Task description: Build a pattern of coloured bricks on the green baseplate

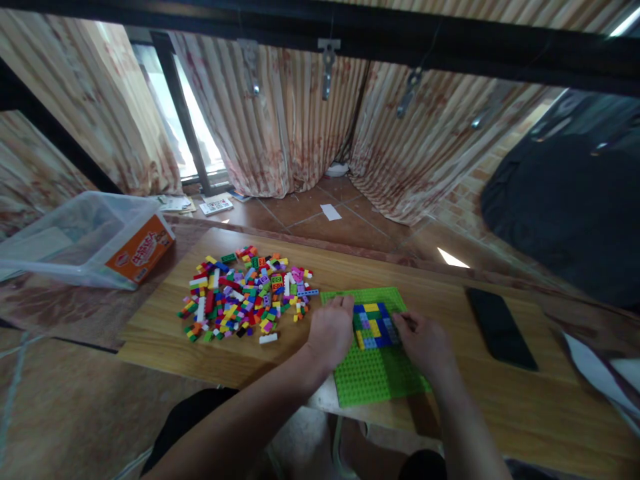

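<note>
Head view shows one light-green studded plastic plate [370, 383], lying on one brown wooden table [160, 333]. On this plate is one flat patch of blue, yellow and green plastic bricks [373, 327]. The left hand [331, 332] has its fingers curled closely together at the patch's left edge. The right hand [425, 341] has its fingers bent, with a narrow gap, at the right edge. Whether either holds a brick, I cannot tell. Leftward lies one heap of multicoloured plastic bricks [245, 297], too many for counting; rightward, one flat black rectangular device [501, 328].
</note>
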`<state>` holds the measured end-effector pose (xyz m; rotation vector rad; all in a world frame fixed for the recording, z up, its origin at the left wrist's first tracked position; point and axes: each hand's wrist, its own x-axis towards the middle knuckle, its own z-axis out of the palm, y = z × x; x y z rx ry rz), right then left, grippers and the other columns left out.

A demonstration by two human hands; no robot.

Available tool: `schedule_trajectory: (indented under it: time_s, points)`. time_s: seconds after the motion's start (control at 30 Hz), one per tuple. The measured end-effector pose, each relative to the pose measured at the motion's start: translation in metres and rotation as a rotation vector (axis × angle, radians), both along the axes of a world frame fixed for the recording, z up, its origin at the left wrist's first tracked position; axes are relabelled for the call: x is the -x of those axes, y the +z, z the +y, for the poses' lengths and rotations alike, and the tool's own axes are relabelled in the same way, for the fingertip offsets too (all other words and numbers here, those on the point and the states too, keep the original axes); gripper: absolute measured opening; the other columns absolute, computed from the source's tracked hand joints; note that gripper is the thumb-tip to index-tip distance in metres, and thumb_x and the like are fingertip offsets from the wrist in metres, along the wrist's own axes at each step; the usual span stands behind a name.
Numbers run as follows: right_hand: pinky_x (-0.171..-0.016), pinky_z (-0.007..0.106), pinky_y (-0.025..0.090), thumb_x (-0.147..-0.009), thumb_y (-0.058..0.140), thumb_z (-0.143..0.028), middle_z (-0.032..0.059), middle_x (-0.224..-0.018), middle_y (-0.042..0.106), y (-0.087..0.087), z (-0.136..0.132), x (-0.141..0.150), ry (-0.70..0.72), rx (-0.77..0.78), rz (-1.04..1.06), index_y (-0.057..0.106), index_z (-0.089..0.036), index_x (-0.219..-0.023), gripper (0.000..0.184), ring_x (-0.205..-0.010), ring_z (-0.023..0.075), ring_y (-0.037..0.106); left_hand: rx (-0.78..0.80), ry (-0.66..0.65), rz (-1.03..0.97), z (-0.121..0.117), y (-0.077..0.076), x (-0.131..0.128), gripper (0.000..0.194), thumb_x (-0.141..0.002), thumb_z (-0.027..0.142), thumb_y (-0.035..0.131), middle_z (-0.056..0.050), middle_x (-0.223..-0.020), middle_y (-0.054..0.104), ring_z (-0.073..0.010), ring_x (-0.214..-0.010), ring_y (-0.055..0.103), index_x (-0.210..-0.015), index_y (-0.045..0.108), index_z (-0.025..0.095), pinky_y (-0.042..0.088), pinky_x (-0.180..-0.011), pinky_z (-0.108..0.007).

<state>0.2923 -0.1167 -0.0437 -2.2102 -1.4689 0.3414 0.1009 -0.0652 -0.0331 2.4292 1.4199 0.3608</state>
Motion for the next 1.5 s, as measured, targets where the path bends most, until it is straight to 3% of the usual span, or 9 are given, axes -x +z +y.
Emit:
schedule_trajectory:
  time_s: [0.13,0.27,0.43,0.67,0.83,1.03,1.17,1.33,1.5]
  points:
    - [-0.044,0.029,0.042,-0.086,0.048,-0.046,0.0013,-0.053,0.065,-0.001,-0.001,0.009,0.005,0.048,0.271,0.063,-0.022,-0.081,0.028,-0.042,0.0187,0.06,0.068,0.055,-0.123,0.009,-0.001,0.0,0.033,-0.092,0.016,0.041,-0.007,-0.103,0.071,-0.0198,-0.088,0.069,-0.124,0.052,0.018,0.054,-0.08,-0.033]
    - [-0.041,0.027,0.043,-0.084,0.051,-0.042,-0.0017,-0.05,0.062,-0.002,-0.001,0.016,0.027,0.016,0.355,0.062,-0.022,-0.089,0.023,-0.039,0.0175,0.059,0.14,0.06,-0.224,0.012,0.0,0.004,0.04,-0.089,0.01,0.04,-0.005,-0.096,0.073,-0.0182,-0.086,0.07,-0.127,0.05,0.017,0.055,-0.08,-0.031]
    - [-0.039,0.028,0.043,-0.083,0.051,-0.043,-0.0024,-0.05,0.061,-0.001,0.0,0.021,0.013,0.069,0.484,0.061,-0.021,-0.095,0.027,-0.037,0.0182,0.057,0.134,0.0,-0.321,0.005,-0.002,0.013,0.046,-0.085,0.01,0.044,-0.01,-0.114,0.068,-0.0189,-0.1,0.066,-0.131,0.047,0.013,0.054,-0.09,-0.034]
    - [-0.058,0.033,0.048,-0.085,0.048,-0.045,0.0065,-0.069,0.071,0.002,0.006,0.026,-0.035,-0.102,0.166,0.064,-0.019,-0.097,0.033,-0.058,0.0219,0.066,-0.039,-0.169,-0.181,-0.022,-0.01,0.013,0.058,-0.092,0.034,0.049,-0.016,-0.151,0.039,-0.0277,-0.141,0.034,-0.143,0.034,0.011,0.033,-0.114,-0.048]
    - [-0.069,0.036,0.049,-0.086,0.046,-0.044,0.0111,-0.083,0.073,0.006,0.011,0.037,-0.019,-0.188,0.097,0.066,-0.018,-0.095,0.034,-0.072,0.0248,0.068,-0.052,-0.258,-0.04,-0.036,-0.015,0.01,0.072,-0.092,0.055,0.039,-0.016,-0.159,0.023,-0.0295,-0.149,0.013,-0.148,0.028,0.01,0.018,-0.117,-0.06]
    - [-0.074,0.037,0.05,-0.084,0.052,-0.044,0.0111,-0.086,0.072,0.01,0.014,0.051,-0.032,-0.255,0.153,0.067,-0.018,-0.09,0.031,-0.077,0.0246,0.067,-0.025,-0.275,-0.006,-0.038,-0.012,0.011,0.081,-0.09,0.06,0.036,-0.017,-0.16,0.017,-0.0299,-0.15,0.006,-0.15,0.024,0.006,0.013,-0.117,-0.062]
    - [-0.085,0.039,0.049,-0.087,0.052,-0.044,0.0105,-0.096,0.07,0.014,0.017,0.069,0.136,-0.369,0.12,0.067,-0.02,-0.092,0.029,-0.091,0.0244,0.065,0.009,-0.286,-0.051,-0.038,-0.009,0.011,0.079,-0.09,0.053,0.04,-0.016,-0.16,0.018,-0.0325,-0.149,0.011,-0.153,0.016,0.011,0.009,-0.116,-0.066]
    - [-0.092,0.042,0.047,-0.09,0.05,-0.044,0.0113,-0.111,0.067,0.017,0.025,0.082,0.257,-0.382,0.09,0.066,-0.02,-0.103,0.031,-0.103,0.0249,0.061,-0.07,-0.34,-0.099,-0.036,-0.01,0.001,0.069,-0.088,0.039,0.048,-0.011,-0.16,0.023,-0.0309,-0.149,0.01,-0.15,0.027,0.017,0.008,-0.118,-0.063]
    - [-0.102,0.049,0.042,-0.09,0.048,-0.051,0.0121,-0.13,0.06,0.014,0.03,0.073,0.324,-0.328,0.046,0.061,-0.021,-0.119,0.044,-0.119,0.028,0.055,-0.186,-0.411,-0.04,-0.033,-0.017,-0.018,0.047,-0.091,0.033,0.046,-0.012,-0.144,0.05,-0.0285,-0.142,0.028,-0.132,0.054,0.012,0.021,-0.118,-0.05]
